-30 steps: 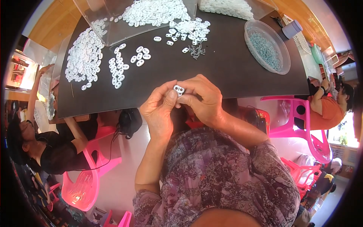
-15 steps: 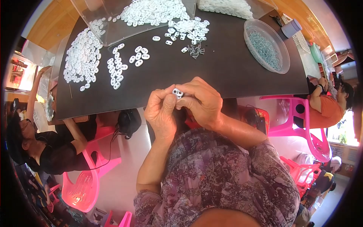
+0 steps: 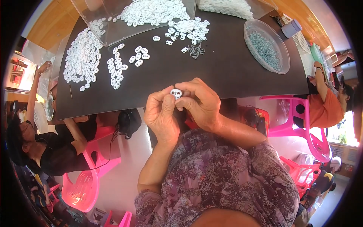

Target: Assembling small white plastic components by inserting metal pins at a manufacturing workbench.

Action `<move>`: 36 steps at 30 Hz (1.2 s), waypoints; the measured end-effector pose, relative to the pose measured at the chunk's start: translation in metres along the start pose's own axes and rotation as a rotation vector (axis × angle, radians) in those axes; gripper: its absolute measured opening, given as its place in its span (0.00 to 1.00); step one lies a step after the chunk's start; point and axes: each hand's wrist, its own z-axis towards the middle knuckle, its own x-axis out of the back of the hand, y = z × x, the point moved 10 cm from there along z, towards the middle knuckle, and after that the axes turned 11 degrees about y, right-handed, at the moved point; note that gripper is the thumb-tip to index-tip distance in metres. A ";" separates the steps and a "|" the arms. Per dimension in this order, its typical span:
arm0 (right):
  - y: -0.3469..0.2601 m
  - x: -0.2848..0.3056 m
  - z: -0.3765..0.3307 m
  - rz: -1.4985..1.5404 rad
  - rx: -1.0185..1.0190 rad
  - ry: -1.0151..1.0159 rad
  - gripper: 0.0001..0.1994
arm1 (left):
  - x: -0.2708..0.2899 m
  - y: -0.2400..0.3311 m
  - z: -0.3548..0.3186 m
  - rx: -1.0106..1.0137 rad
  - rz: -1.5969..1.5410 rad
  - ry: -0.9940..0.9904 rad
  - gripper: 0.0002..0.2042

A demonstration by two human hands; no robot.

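Between the fingertips of my left hand (image 3: pixel 162 111) and my right hand (image 3: pixel 200 102) is a small white oval plastic piece with dark holes (image 3: pixel 176 93). Both hands pinch it, just off the near edge of the dark table (image 3: pixel 162 73). My fingers cover its lower part, so I cannot tell whether a second part is joined to it. Beyond my hands lie a heap of smaller white plastic parts (image 3: pixel 189 29) and a little pile of grey metal pins (image 3: pixel 196 50). Like oval pieces (image 3: pixel 116 68) are strewn to the left.
A large pile of white ovals (image 3: pixel 81 56) covers the table's left side, beside a clear bin (image 3: pixel 113 39) of more. At right stands a round clear tray of bluish pins (image 3: pixel 264 49), near a grey cup (image 3: pixel 291 28). People sit left and right; a pink chair (image 3: pixel 298 117) stands close by.
The white piece has turned slightly in my fingers, its holed face now showing more fully. My hands have shifted very little. At the right, the person in orange has reached an arm forward.
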 end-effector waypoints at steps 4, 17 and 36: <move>-0.011 -0.001 0.003 -0.045 0.134 -0.009 0.13 | -0.007 0.006 -0.002 -0.016 -0.007 -0.004 0.09; -0.032 -0.006 -0.010 -0.109 0.396 0.015 0.10 | 0.001 0.006 -0.011 -0.154 0.053 -0.002 0.10; -0.036 -0.005 -0.017 -0.131 0.489 0.097 0.13 | -0.004 0.024 -0.020 -0.469 0.352 0.000 0.07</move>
